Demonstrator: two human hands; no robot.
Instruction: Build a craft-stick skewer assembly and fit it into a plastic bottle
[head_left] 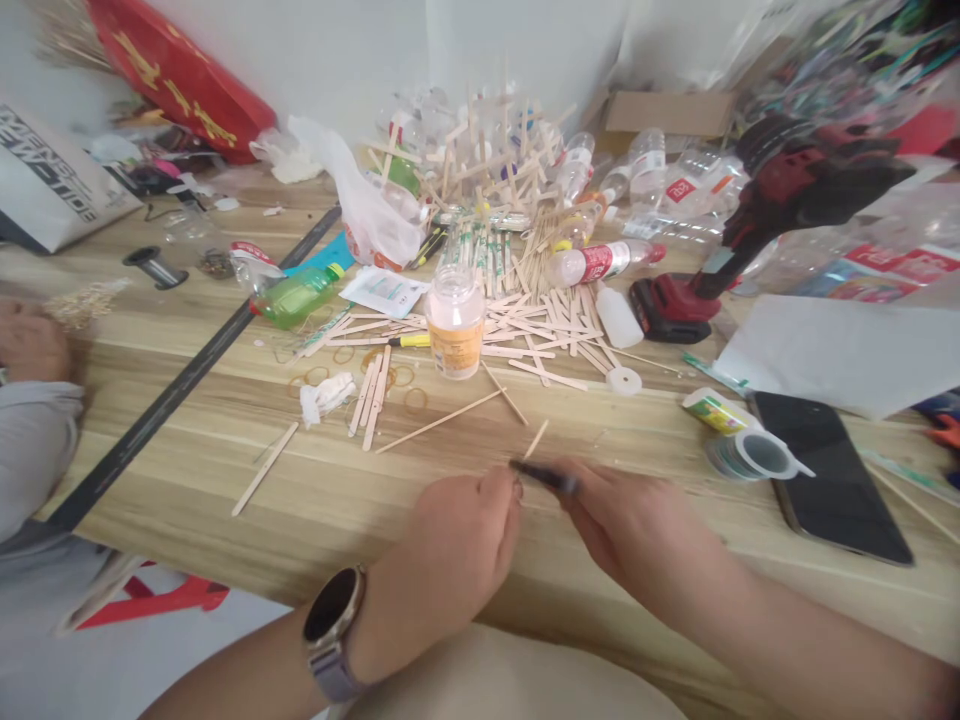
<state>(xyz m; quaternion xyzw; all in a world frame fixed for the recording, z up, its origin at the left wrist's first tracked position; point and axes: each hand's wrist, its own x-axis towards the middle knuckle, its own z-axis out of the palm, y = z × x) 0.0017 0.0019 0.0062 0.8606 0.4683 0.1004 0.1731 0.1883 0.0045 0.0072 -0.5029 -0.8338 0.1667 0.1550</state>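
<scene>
My left hand (pixel 466 528), with a watch (pixel 334 612) on its wrist, is closed near the table's front edge. A thin wooden stick (pixel 536 438) sticks out beyond its fingertips; the rest of the stick is hidden. Closed in my right hand (pixel 637 520) is a slim dark tool (pixel 546 476), whose exact kind is blurred. Its tip points left and meets the stick by my left thumb. Just beyond both hands lie a longer thin stick (pixel 442 418) and a shorter one crossing near its end. A clear jar (pixel 455 335) with an orange label stands farther back.
Flat craft sticks (pixel 536 330) lie heaped behind the jar, with plastic bottles (pixel 607 262) around them. At right are a red-and-black power tool (pixel 750 230), a phone (pixel 832 480) and a small spool (pixel 754 455). Another person's hand (pixel 34 340) rests at the far left.
</scene>
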